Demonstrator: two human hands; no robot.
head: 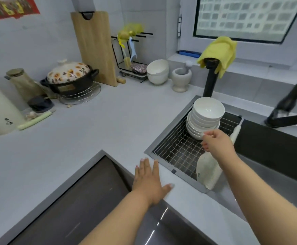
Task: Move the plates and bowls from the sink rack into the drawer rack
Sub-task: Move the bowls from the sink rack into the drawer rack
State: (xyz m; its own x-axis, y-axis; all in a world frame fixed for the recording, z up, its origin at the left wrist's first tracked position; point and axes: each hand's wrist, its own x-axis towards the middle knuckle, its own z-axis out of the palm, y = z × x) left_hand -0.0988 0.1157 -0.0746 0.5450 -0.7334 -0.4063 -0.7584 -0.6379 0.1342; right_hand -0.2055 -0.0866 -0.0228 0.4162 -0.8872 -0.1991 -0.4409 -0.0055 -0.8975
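Head view is showing a job barely begun: the stack of bowls and plates [204,117] is sitting whole in the sink rack [177,152], just beyond the right hand [215,141], whose curled fingers seem to be touching its lowest rim. Left hand [149,181] is lying flat, fingers spread, on the worktop [91,135]. Drawer rack is not showing.

Two bare forearms reaching forward from the bottom edge, both measured against the sink rack [179,152]. Left hand [149,179] flat and palm down just left of the rack's near corner, fingers straight and together, thumb spread toward the rack. Right hand [216,142] over the rack's right side, wrist bent downward, fingers [205,145] curled, fingertips touching the lowest piece in the stack of bowls [204,117] standing in the rack's far corner.
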